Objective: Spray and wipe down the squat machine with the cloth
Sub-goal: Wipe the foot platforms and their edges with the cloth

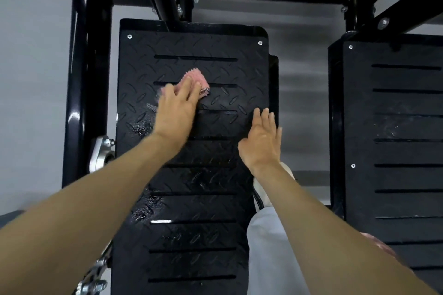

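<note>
Left hand (176, 112) presses the pink cloth (194, 79) flat-fingered high on the footplate (191, 211), right hand (261, 141) spread empty near its edge; ungripped, the cloth could slide out over the wet ridged tread

footplate (191, 208): black, slotted | on it: pink cloth (196, 77) | possibly wet patches (141, 128)

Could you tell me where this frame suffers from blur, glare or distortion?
In the head view, the left hand and pink cloth are motion-blurred, the right hand less so; glare streaks the glossy left post and glints off wet patches on the left footplate; the wide lens bows straight edges near the borders.
</note>
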`<state>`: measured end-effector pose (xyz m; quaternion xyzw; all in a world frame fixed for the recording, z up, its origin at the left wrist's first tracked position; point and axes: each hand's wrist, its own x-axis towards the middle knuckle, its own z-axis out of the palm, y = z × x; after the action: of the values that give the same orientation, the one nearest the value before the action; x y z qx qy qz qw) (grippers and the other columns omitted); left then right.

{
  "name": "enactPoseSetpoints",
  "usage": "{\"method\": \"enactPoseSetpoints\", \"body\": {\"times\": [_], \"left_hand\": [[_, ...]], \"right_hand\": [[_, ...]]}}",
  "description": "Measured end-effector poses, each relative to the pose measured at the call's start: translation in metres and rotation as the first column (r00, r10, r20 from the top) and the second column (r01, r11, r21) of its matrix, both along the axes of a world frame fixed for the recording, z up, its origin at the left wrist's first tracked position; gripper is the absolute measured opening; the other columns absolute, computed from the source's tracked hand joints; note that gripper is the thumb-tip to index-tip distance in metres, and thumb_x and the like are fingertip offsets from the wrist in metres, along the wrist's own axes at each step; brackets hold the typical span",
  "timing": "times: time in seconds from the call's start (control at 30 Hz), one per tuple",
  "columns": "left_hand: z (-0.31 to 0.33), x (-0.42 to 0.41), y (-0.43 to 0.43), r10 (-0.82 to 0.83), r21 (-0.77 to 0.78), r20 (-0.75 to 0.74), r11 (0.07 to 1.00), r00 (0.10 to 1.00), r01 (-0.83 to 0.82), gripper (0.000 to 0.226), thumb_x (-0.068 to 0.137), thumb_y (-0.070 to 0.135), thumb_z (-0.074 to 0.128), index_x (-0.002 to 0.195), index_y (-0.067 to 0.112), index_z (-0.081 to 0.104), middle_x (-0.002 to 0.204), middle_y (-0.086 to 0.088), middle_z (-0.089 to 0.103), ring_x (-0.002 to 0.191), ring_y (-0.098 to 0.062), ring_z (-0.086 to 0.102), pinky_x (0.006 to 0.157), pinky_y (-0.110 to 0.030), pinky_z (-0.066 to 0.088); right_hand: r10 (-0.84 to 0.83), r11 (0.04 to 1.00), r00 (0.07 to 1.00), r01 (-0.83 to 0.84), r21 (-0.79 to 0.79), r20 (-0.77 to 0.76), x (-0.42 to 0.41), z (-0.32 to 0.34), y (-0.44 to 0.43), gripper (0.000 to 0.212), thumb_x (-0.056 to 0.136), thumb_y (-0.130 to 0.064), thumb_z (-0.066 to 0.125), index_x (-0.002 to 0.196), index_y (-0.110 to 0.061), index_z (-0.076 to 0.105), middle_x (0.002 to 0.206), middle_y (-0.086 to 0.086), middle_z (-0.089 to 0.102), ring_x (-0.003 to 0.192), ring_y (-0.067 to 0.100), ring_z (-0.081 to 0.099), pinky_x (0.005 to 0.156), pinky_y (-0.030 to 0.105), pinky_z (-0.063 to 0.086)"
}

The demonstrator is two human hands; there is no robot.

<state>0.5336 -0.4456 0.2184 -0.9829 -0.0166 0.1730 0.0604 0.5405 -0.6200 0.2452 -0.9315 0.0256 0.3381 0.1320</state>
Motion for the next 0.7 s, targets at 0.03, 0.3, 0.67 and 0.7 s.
{"method": "enactPoseSetpoints", "body": {"times": [0.03,0.3,0.67,0.7], "left_hand": [[0.0,-0.003,-0.012,0.004,-0.01,0.004,1.0,1.0,-0.004,0.07,0.092,0.001,0.045,0.152,0.011,0.009,0.157,-0.012,0.011,0.116,-0.032,0.037,0.099,-0.039,0.038],[-0.008,-0.013,0.019,-0.431,0.04,-0.049,0.9,0.901,0.433,0.081,0.09,0.004,0.049,0.151,0.012,-0.004,0.158,-0.011,0.002,0.119,-0.033,0.035,0.099,-0.039,0.04],[-0.001,-0.057,0.054,-0.505,0.032,-0.112,0.859,0.856,0.511,0.082,0.093,0.005,0.045,0.15,0.008,-0.015,0.158,-0.015,-0.009,0.133,-0.036,0.023,0.111,-0.044,0.027],[0.001,-0.056,0.067,-0.553,0.05,-0.148,0.824,0.82,0.565,0.085,0.093,0.004,0.045,0.149,0.01,-0.018,0.159,-0.013,-0.012,0.135,-0.036,0.021,0.112,-0.045,0.026]], "right_hand": [[0.036,0.999,0.999,-0.035,-0.031,0.011,0.0,-0.001,0.0,0.078,0.092,-0.01,0.046,0.153,-0.013,-0.002,0.16,0.007,-0.01,0.147,0.021,-0.012,0.121,0.041,-0.004],[0.051,0.998,0.998,-0.052,-0.022,-0.047,-0.006,-0.001,0.014,0.081,0.092,-0.014,0.052,0.153,-0.011,-0.002,0.158,0.006,-0.02,0.147,0.022,-0.012,0.121,0.043,0.0],[0.165,0.985,0.982,-0.168,-0.034,-0.09,-0.013,-0.004,0.023,0.083,0.093,-0.013,0.05,0.152,-0.013,-0.009,0.157,0.006,-0.024,0.147,0.023,-0.016,0.121,0.043,0.0],[0.159,0.986,0.984,-0.162,-0.028,-0.085,-0.013,-0.005,0.023,0.083,0.093,-0.013,0.05,0.152,-0.013,-0.009,0.157,0.006,-0.024,0.147,0.022,-0.016,0.121,0.043,0.0]]}}
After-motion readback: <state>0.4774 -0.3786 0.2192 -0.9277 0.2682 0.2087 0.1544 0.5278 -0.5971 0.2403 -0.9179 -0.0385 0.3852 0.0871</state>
